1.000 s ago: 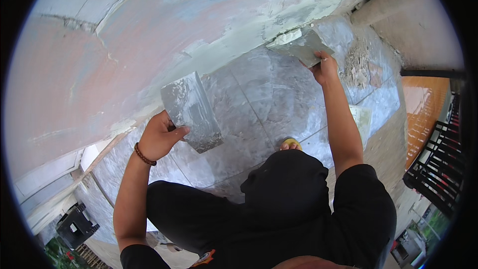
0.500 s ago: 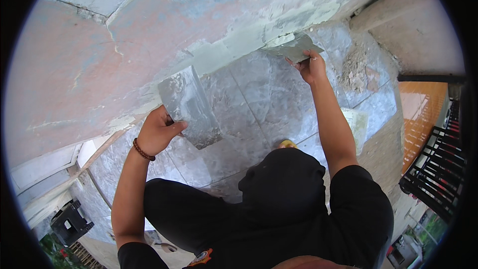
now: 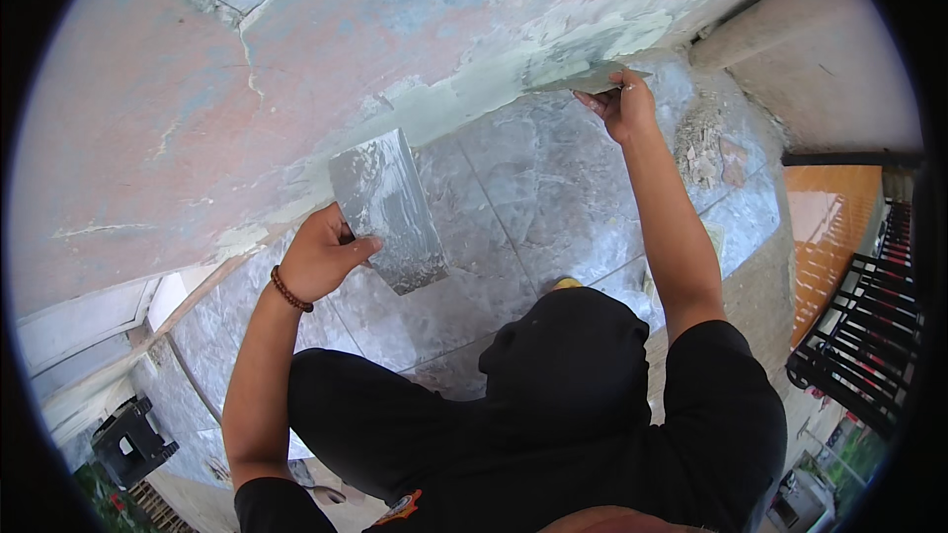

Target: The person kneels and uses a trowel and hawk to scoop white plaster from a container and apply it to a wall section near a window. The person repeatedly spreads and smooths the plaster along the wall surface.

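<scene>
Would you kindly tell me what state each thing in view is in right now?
Grey plate: held, streaked white
Thin blade: held, tilted, close to the wall
Left hand: closed on the grey plate
Right hand: closed on the thin blade
Wall: cracked, patchy
Tiled floor: smeared whitish
Rubble: loose
Beaded bracelet: worn

Gripping flat grey plate (image 3: 392, 212) smeared with white paste (image 3: 395, 170) in left hand (image 3: 324, 253), above grey tiled floor (image 3: 504, 178). Wearing black clothes (image 3: 563, 365) and, on left, brown beaded bracelet (image 3: 289, 291). Holding thin grey blade (image 3: 587, 78) in right hand (image 3: 625, 111), nearly edge-on, at foot of patchy pink wall (image 3: 326, 79). With crumbled debris (image 3: 703, 146) to right of right hand, black slatted furniture (image 3: 857, 336) at far right.
</scene>
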### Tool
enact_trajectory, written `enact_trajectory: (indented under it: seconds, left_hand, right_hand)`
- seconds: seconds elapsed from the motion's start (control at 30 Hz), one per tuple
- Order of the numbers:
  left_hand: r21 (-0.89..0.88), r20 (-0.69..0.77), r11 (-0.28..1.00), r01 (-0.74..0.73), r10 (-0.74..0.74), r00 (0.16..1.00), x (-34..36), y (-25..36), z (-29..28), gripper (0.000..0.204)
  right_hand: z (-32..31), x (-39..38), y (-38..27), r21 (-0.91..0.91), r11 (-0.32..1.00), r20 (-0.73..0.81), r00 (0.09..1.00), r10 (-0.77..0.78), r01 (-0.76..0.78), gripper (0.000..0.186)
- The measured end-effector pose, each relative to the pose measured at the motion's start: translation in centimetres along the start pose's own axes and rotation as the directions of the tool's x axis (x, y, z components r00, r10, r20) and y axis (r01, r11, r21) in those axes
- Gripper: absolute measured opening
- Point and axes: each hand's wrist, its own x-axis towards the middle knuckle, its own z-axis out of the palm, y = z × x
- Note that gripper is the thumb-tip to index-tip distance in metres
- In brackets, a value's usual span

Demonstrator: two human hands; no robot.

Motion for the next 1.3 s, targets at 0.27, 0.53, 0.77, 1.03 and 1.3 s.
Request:
enact_trajectory:
  seconds: [0.27, 0.53, 0.77, 1.03, 1.3]
  left_hand:
    - [-0.012, -0.004, 0.999, -0.042, 0.042, 0.999, 0.4, 0.0, 0.0, 0.024]
    - [-0.026, 0.011, 0.998, -0.056, 0.056, 0.998, 1.2, -0.2, -0.1, 0.025]
    - [-0.023, -0.014, 1.0, 0.002, -0.002, 1.0, 1.4, 0.0, -0.1, 0.032]
    - [-0.046, -0.038, 0.999, 0.012, -0.014, 0.999, 1.4, -0.2, 0.1, 0.026]
    - [-0.045, -0.05, 0.998, 0.042, -0.044, 0.998, 1.4, 0.0, 0.5, 0.028]
  right_hand:
    - [2.9, -1.5, -5.2, -0.043, 0.998, 0.096, 0.994, -0.049, 0.053, 0.042]
    - [4.0, -6.8, -10.4, 0.007, 0.991, 0.118, 0.984, -0.135, 0.135, 0.049]
    - [-2.1, -11.4, -2.4, 0.251, 0.944, 0.058, 0.97, -0.237, 0.216, 0.056]
    - [-7.5, -7.6, 9.7, 0.32, 0.941, 0.022, 0.994, 0.105, -0.107, 0.053]
    - [-6.8, -3.3, 13.0, 0.278, 0.944, -0.025, 0.981, 0.192, -0.177, 0.046]
